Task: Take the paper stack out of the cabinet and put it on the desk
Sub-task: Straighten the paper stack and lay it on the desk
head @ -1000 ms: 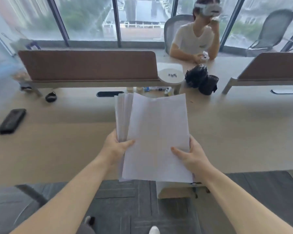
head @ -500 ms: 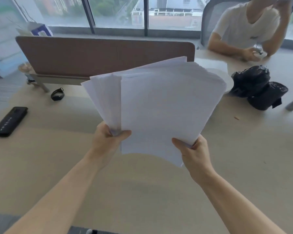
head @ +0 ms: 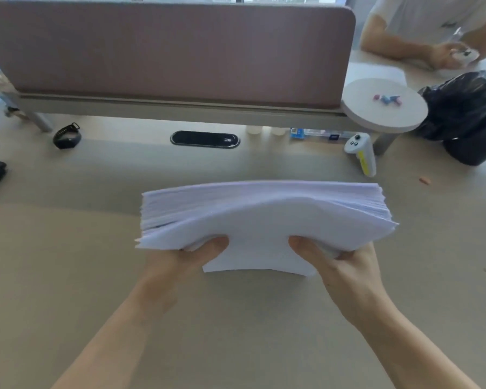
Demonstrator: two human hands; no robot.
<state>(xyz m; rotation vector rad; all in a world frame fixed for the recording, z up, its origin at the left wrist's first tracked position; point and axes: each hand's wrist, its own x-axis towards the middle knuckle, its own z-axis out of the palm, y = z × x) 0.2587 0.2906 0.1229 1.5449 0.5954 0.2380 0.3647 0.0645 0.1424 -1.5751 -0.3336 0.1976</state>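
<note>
1 paper stack (head: pixel 264 217), 2 hands, 1 wristband (head: pixel 67 136), 1 controller (head: pixel 361 153), perhaps 2 black bags (head: pixel 460 108).

Both forearms bare, no sleeves, no watch/rings on left hand (head: pixel 180 262) or right hand (head: pixel 345 273).

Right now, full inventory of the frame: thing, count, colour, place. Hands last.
paper stack: 1, white, centre, held over the desk
desk: 1, beige, fills the foreground
divider panel: 1, brownish-pink, along the far edge
cable port: 1, black, below the panel
wristband: 1, black, far left
controller: 1, white and yellow, far right
round shelf: 1, white, right of the panel, small coloured bits on it
black bags: black, right edge; count unclear
second person: 1, white shirt, top right
left hand: gripping the stack's near edge
right hand: gripping the stack's near edge
</note>
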